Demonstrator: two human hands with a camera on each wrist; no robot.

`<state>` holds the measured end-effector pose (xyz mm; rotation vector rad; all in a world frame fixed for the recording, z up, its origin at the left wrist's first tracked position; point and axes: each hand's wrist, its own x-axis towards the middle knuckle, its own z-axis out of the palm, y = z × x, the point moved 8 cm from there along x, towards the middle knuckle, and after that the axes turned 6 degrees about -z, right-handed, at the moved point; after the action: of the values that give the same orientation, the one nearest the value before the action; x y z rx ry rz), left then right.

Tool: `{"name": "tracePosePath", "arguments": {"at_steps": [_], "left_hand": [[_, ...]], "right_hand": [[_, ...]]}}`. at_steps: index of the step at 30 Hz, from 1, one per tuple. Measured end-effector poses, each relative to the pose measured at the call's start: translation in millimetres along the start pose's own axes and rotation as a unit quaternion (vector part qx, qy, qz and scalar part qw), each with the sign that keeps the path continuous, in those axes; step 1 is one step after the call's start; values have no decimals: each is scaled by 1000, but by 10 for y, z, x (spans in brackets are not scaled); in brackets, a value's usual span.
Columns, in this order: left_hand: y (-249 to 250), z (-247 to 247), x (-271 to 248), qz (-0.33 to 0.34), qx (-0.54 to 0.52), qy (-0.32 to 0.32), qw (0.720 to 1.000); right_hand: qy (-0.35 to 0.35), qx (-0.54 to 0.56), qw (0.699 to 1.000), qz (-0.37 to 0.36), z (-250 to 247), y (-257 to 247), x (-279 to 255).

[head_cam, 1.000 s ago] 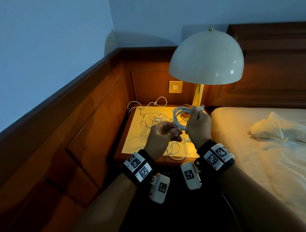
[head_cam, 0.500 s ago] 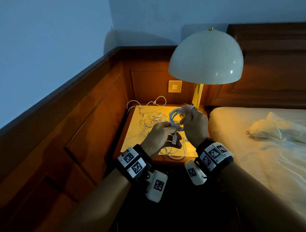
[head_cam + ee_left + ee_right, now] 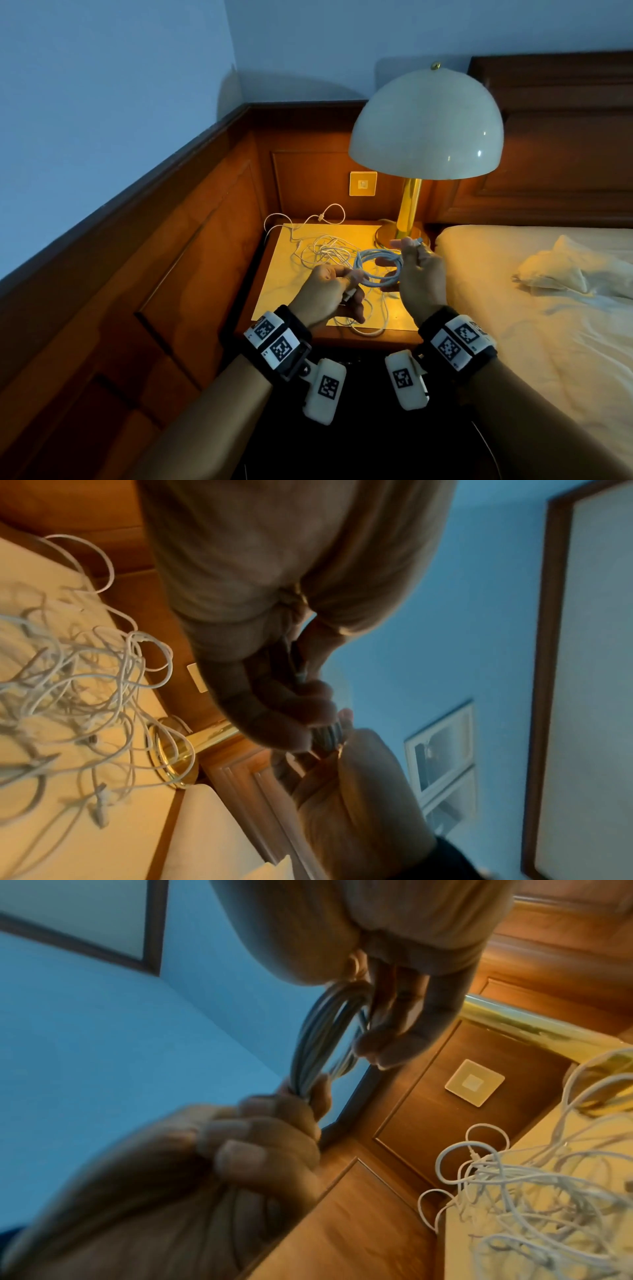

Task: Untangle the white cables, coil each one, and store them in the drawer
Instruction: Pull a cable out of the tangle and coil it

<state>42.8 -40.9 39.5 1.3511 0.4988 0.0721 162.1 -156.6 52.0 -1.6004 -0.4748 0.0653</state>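
Observation:
A coiled white cable (image 3: pixel 378 270) hangs between both hands above the nightstand (image 3: pixel 274 294). My left hand (image 3: pixel 346 277) pinches the coil's left side, and a connector dangles under its fingers. My right hand (image 3: pixel 407 260) grips the coil's right side, with the cable's other end sticking up by the thumb. In the right wrist view the coil (image 3: pixel 322 1042) runs from the right fingers (image 3: pixel 394 1020) down into the left hand (image 3: pixel 267 1131). A tangle of white cables (image 3: pixel 322 250) lies on the nightstand top behind the hands, also in view as the tangle (image 3: pixel 68 685) and the tangle (image 3: pixel 534 1191). No drawer is in view.
A lamp with a white dome shade (image 3: pixel 424 126) and a brass base (image 3: pixel 394 236) stands at the nightstand's back right. A bed (image 3: pixel 531 308) with a crumpled cloth (image 3: pixel 568 270) lies to the right. Wood panelling (image 3: pixel 191 257) closes the left and back, with a wall switch (image 3: pixel 363 184).
The hands have drawn a little apart and lower. The coil now spreads wider and flatter between them. Both hands keep their hold.

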Motion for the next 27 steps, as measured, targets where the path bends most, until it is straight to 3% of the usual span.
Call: {"name": "tracePosePath", "arguments": {"at_steps": [7,12,18,21,23,27], "left_hand": [[-39,177,0,-19,89,-77,993],[-64,204,-63,10,158,-43,986],[-183,160,-54,5,163,-38,986],[-251,109,-17,6,170,-28,985],[-268,104,-21,22,201,-55,978],[-281,-36,59,16,207,-64,976]], "right_hand": [[27,-88,995,-25,-41,104,74],[51,-84,995,-11,-121,189,166],[72,-83,994,4,-82,265,104],[42,-115,992,-5,-58,266,79],[24,-117,993,-6,-61,303,94],[-40,-64,997,21,-20,448,107]]}}
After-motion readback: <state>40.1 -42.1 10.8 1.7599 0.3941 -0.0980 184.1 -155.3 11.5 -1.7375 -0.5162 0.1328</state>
